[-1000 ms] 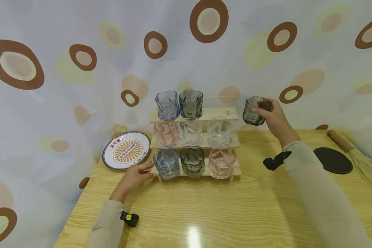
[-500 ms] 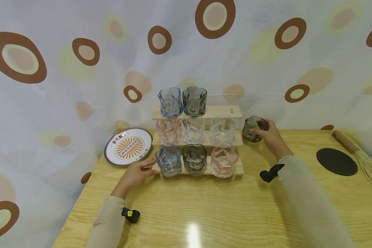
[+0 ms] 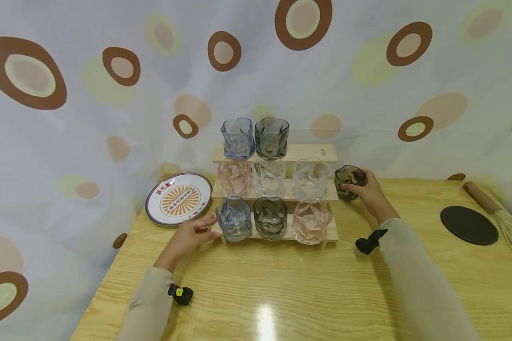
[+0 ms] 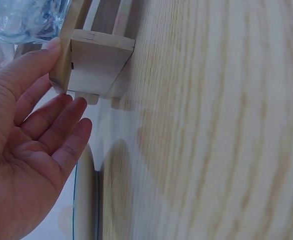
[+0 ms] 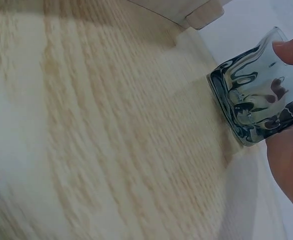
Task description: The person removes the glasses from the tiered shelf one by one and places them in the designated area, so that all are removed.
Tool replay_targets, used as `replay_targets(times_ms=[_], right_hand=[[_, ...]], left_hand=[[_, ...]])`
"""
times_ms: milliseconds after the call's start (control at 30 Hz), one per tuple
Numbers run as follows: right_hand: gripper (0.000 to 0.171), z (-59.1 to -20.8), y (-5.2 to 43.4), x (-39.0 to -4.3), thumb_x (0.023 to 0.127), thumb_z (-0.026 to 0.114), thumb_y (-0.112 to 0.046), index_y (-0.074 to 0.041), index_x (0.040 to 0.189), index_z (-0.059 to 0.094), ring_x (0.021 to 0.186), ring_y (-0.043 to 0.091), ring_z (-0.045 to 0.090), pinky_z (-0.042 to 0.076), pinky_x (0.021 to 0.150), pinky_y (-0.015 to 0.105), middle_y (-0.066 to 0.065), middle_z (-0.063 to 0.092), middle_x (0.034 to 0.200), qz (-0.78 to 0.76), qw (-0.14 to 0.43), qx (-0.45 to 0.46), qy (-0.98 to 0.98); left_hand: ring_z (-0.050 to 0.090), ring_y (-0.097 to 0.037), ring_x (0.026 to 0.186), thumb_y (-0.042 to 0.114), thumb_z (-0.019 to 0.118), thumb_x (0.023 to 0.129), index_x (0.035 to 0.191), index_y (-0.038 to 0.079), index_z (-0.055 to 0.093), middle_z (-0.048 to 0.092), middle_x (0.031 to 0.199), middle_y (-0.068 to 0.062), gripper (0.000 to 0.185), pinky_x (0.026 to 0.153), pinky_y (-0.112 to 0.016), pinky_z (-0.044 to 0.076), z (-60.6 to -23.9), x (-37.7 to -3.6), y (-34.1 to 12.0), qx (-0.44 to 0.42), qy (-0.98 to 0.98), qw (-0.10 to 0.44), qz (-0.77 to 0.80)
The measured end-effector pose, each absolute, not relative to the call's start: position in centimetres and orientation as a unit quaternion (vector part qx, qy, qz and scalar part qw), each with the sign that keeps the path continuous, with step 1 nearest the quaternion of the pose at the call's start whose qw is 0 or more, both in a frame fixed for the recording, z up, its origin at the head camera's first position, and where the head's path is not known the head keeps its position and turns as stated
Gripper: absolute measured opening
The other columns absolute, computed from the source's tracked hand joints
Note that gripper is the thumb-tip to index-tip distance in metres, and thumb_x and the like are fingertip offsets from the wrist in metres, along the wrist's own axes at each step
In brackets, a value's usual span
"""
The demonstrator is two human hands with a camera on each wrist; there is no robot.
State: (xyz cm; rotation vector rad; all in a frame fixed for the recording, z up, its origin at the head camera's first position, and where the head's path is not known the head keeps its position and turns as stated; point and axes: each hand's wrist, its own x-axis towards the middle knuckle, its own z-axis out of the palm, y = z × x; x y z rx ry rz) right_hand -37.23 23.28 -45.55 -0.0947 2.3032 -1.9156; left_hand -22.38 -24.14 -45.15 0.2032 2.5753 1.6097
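Grey glass (image 3: 344, 176) lowered | translucent, wavy sides | right hand (image 3: 372, 193) grips it

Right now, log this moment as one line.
left hand: holds rack | right hand: grips gray glass beside rack | plate: left of rack

Left sleeve (image 3: 147, 303): plain pale beige, long, lightly creased along the forearm; I see it run out through the bottom edge of my head view.
Right sleeve (image 3: 422, 279): the same pale beige, long and smooth-looking from where I sit.
Cuffs: both end at the wrist, leaving each hand bare, the left hand (image 3: 187, 240) and the right hand (image 3: 369, 193).
Left wrist camera (image 3: 181, 294): small, black and blocky, with a bright yellow square marking; any lettering is too small for me.
Right wrist camera (image 3: 368, 242): black too, with a rounded end and a narrow arm reaching the cuff.
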Motion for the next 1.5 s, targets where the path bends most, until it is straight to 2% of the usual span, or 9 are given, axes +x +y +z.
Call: replay_targets(times_ms=[300, 400, 600, 733, 933, 1233, 1500], right_hand=[[0.091, -46.2, 23.2, -37.0, 0.092, 0.063, -0.027, -0.004, 0.151, -0.003, 0.139, 0.037, 0.015, 0.024, 0.112, 0.051, 0.021, 0.008, 0.153, -0.638, 0.06, -0.04, 0.767], [0.095, -46.2, 23.5, -36.9, 0.091, 0.065, -0.03, -0.009, 0.152, -0.005, 0.141, 0.036, 0.011, 0.021, 0.113, 0.053, 0.019, 0.004, 0.155, -0.632, 0.066, -0.045, 0.771], [0.1, -45.6, 24.9, -36.7, 0.09, 0.064, -0.038, -0.021, 0.152, -0.013, 0.144, 0.032, -0.005, 0.009, 0.116, 0.054, 0.013, -0.01, 0.158, -0.612, 0.078, -0.042, 0.786], [0.098, -44.5, 25.7, -36.7, 0.092, 0.061, -0.039, -0.019, 0.152, -0.014, 0.144, 0.031, -0.005, 0.007, 0.117, 0.053, 0.014, -0.005, 0.158, -0.604, 0.067, -0.051, 0.792], [0.092, -41.6, 26.3, -36.4, 0.093, 0.059, -0.036, -0.014, 0.153, -0.008, 0.145, 0.027, 0.0, 0.004, 0.119, 0.042, 0.014, 0.002, 0.158, -0.596, 0.027, -0.071, 0.799], [0.08, -37.5, 25.5, -35.8, 0.095, 0.058, -0.029, -0.008, 0.153, 0.007, 0.144, 0.025, 0.01, 0.007, 0.119, 0.035, 0.018, 0.015, 0.155, -0.605, -0.014, -0.098, 0.79], [0.075, -34.6, 23.9, -35.8, 0.094, 0.06, -0.02, -0.011, 0.152, 0.014, 0.141, 0.027, 0.021, 0.028, 0.114, 0.03, 0.017, 0.024, 0.15, -0.642, -0.01, -0.134, 0.755]], left_hand=[[0.042, -0.031, 0.13, 0.011, 0.072, 0.084, 0.127, -0.002, 0.058, 0.046, 0.139, -0.016, 0.047, 0.102, -0.039, 0.044, -45.1, -22.2, -24.2, 0.066, 0.843, 0.05, 0.532], [0.043, -0.029, 0.129, 0.013, 0.073, 0.084, 0.127, 0.0, 0.058, 0.046, 0.14, -0.014, 0.047, 0.102, -0.038, 0.044, -45.1, -22.2, -24.2, 0.062, 0.847, 0.051, 0.525], [0.044, -0.029, 0.129, 0.015, 0.073, 0.084, 0.127, 0.001, 0.058, 0.047, 0.139, -0.013, 0.048, 0.1, -0.037, 0.045, -45.2, -22.5, -24.0, 0.068, 0.852, 0.043, 0.518], [0.045, -0.028, 0.128, 0.014, 0.074, 0.083, 0.127, 0.001, 0.059, 0.047, 0.139, -0.013, 0.047, 0.1, -0.037, 0.046, -45.2, -22.5, -23.9, 0.067, 0.848, 0.042, 0.523], [0.044, -0.028, 0.128, 0.015, 0.073, 0.084, 0.128, 0.002, 0.058, 0.045, 0.141, -0.011, 0.048, 0.101, -0.036, 0.045, -45.1, -22.4, -24.1, 0.061, 0.845, 0.052, 0.528], [0.048, -0.027, 0.126, 0.016, 0.074, 0.083, 0.128, 0.003, 0.059, 0.047, 0.139, -0.01, 0.049, 0.099, -0.034, 0.046, -45.4, -22.6, -24.5, 0.056, 0.846, 0.051, 0.527], [0.045, -0.027, 0.128, 0.016, 0.074, 0.083, 0.128, 0.003, 0.058, 0.047, 0.14, -0.009, 0.049, 0.1, -0.035, 0.045, -45.0, -22.5, -24.2, 0.06, 0.849, 0.057, 0.521]])
